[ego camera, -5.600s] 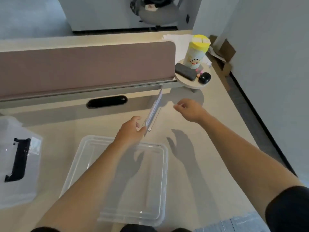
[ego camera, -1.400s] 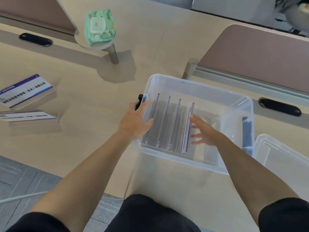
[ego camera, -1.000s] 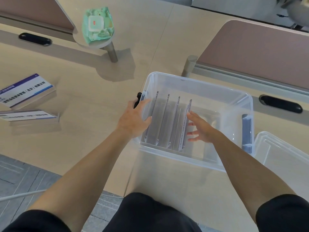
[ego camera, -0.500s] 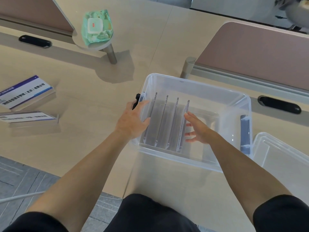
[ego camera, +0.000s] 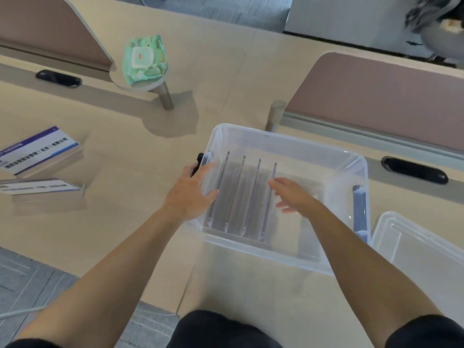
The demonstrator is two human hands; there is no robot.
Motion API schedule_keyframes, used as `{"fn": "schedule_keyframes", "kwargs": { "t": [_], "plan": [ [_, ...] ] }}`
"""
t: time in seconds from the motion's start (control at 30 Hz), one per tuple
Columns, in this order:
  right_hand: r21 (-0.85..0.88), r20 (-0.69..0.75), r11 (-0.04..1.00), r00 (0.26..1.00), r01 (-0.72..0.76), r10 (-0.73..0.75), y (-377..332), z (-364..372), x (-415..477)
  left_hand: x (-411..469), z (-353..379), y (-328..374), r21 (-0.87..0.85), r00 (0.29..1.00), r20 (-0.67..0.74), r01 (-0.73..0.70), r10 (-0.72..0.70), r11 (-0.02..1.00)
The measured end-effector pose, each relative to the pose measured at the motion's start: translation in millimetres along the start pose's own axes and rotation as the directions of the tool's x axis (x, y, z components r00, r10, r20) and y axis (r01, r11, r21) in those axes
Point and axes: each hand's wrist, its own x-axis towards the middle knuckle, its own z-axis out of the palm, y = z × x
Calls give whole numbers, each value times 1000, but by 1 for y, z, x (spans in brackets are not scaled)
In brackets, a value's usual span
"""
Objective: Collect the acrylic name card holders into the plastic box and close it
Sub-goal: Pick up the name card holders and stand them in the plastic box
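Note:
The clear plastic box [ego camera: 288, 136] stands open on the desk in front of me. Several acrylic name card holders [ego camera: 251, 192] stand on edge in its left half. My left hand [ego camera: 190, 194] grips the box's left wall by the black latch [ego camera: 198, 162]. Inside the box, my right hand [ego camera: 293, 194] has its fingers spread and touches the rightmost holder. Two more holders with printed cards lie on the desk at the left, one [ego camera: 37, 151] behind the other [ego camera: 42, 188]. The clear lid [ego camera: 421, 247] lies to the right of the box.
A green pack of wipes [ego camera: 145, 60] sits on a small round shelf on a post. Brown partition panels [ego camera: 389, 96] run behind the box and at the far left. A black cable slot [ego camera: 414, 170] is at the right. The desk's near edge is under my arms.
My right hand has slid a little left inside the box, bringing the rightmost holder closer to the others. Several seconds ago I faced another desk, left hand on a holder above the lid.

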Motion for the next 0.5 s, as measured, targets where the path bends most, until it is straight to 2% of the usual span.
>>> {"fn": "schedule_keyframes", "kwargs": {
  "t": [0.07, 0.1, 0.17, 0.33, 0.5],
  "plan": [
    [-256, -188, 963, 973, 85, -136, -18, -9, -4, -3, -5, 2, -94, 1000, -24, 0, -2, 996],
    [-327, -244, 937, 947, 124, -210, -30, -10, -11, -6, -9, 3, -151, 998, -60, -12, 3, 988],
    [-355, -274, 907, 903, 226, -332, -56, -7, -31, -18, -21, 2, -245, 992, -126, -2, -30, 969],
    [-372, -153, 816, 838, 443, -524, -122, 39, -82, -59, -60, -30, -376, 970, -193, 64, -145, 925],
    [-431, -29, 730, 801, 530, -598, -167, 125, -127, -117, -94, -91, -420, 943, -239, 114, -231, 900]
  ]
}}
